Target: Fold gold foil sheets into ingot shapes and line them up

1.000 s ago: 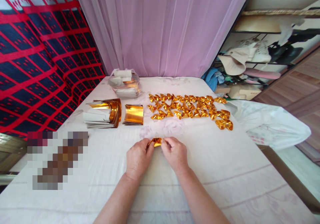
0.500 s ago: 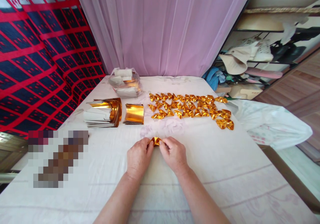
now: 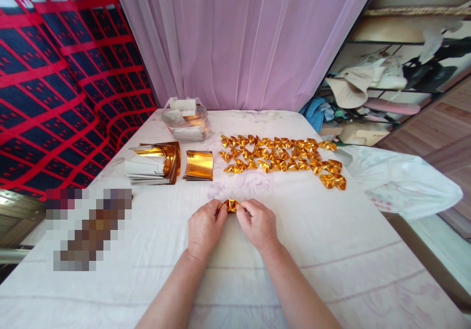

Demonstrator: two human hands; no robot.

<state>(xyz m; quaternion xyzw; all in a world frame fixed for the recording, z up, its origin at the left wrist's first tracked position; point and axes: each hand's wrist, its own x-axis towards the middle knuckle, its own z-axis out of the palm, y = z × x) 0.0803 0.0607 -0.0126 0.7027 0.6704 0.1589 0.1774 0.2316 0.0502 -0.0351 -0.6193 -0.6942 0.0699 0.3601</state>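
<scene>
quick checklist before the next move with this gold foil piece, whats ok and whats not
1. Foil piece pinched from both sides by left hand and right hand: ok.
2. Grip firm: cannot tell, fingertips hide the ends.
3. Folds complete: cannot tell, too small.
4. Free cloth near the folded pile: ok.
5. Flat gold sheets beside the curled stack: ok.

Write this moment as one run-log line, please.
left hand: pinches gold foil piece | right hand: pinches same piece | folded pieces: beyond
</scene>
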